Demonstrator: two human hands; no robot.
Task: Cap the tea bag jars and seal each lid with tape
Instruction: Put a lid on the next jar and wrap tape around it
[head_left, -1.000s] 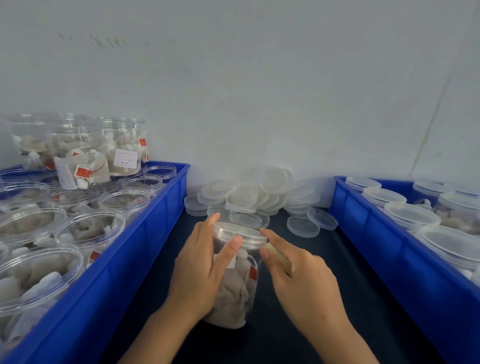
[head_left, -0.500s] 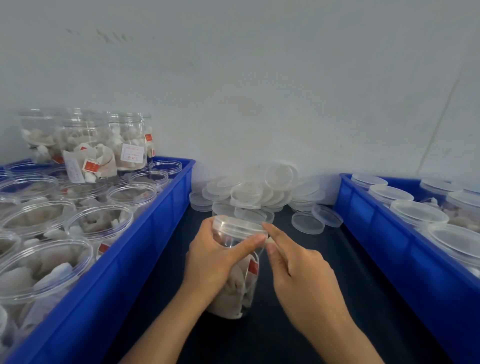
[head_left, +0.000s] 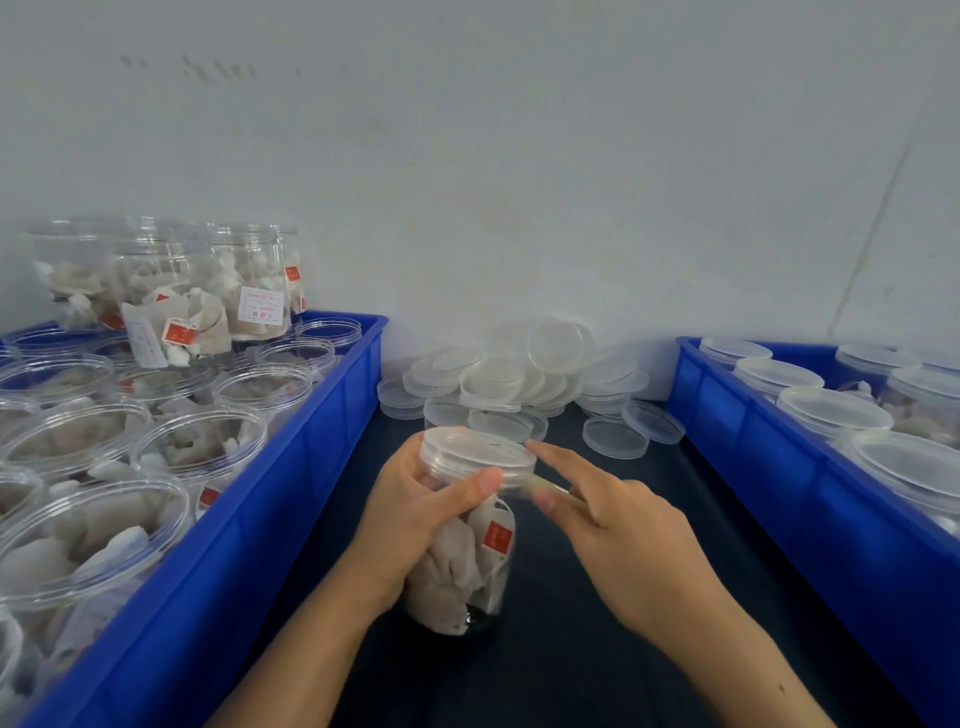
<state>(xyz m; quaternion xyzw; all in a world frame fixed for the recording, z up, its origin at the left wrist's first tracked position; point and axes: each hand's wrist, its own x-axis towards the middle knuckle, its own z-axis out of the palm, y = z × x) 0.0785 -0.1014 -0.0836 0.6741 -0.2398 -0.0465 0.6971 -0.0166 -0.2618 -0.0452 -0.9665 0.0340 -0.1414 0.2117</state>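
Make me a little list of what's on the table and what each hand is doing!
centre: clear plastic jar of tea bags, clear round lid on top
left hand: grip round the jar's top, thumb on the lid rim
right hand: pinches a strip of tape at the lid's edge
left blue plastic crate: open jars
right blue plastic crate: lidded jars
back: pile of loose clear lids
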